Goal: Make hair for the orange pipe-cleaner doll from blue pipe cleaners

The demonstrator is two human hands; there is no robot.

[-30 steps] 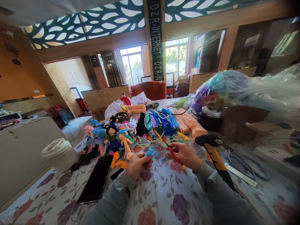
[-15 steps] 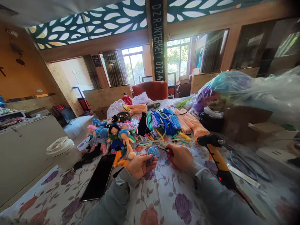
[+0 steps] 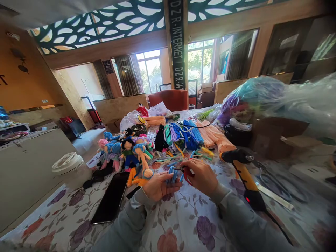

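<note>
Palm up, my left hand [image 3: 156,187] holds short light-blue pipe cleaner pieces [image 3: 174,176] between thumb and fingers. My right hand [image 3: 204,177] is closed round red-handled wire cutters [image 3: 188,175]; their dark jaws are right at the blue pieces. Just left of my left hand, a pipe cleaner doll [image 3: 144,157] leans by several other dolls [image 3: 115,150]. Beyond both hands lie loose pipe cleaner scraps [image 3: 168,159] and a bundle of blue pipe cleaners [image 3: 193,136].
A yellow and black glue gun [image 3: 244,173] stands to the right, its cord running toward me. On the left are a black phone [image 3: 111,197] and a white lidded tub [image 3: 70,169]. Peach pipe cleaners [image 3: 216,136] and a large plastic bag [image 3: 262,94] lie at the back right.
My right hand has brought the wire cutters left, up to the blue pieces. The pieces in my left hand look more spread, and a few lie loose beyond the hands.
</note>
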